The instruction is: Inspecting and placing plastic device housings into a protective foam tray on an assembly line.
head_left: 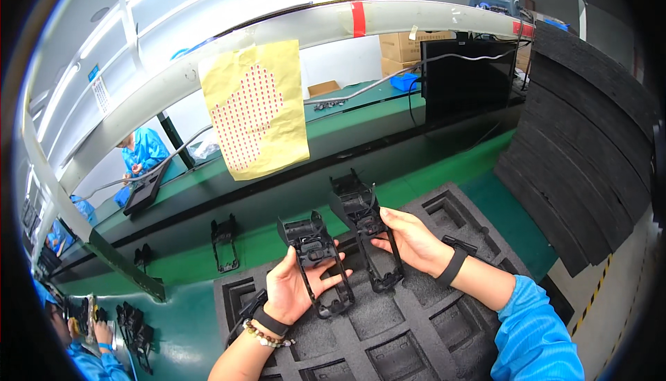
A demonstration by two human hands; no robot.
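Observation:
My left hand (291,287) is closed round a black plastic frame (316,253), a long open bracket with a boxy upper end. A second frame of the same kind (365,218) is gripped along its right side by my right hand (414,240). Both frames stand tilted side by side, close together, above a grey foam tray (388,360) with rectangular pockets. Black bands circle both my wrists, and a bead bracelet sits on the left one. The fingers behind the frames are partly hidden.
Another black frame (224,242) stands on the green bench behind the tray. Dark foam sheets (583,152) are stacked at right. A yellow sticker sheet (257,110) hangs from the rail, near a black monitor (466,79). Co-workers in blue (146,149) sit at left, beside more black parts (135,329).

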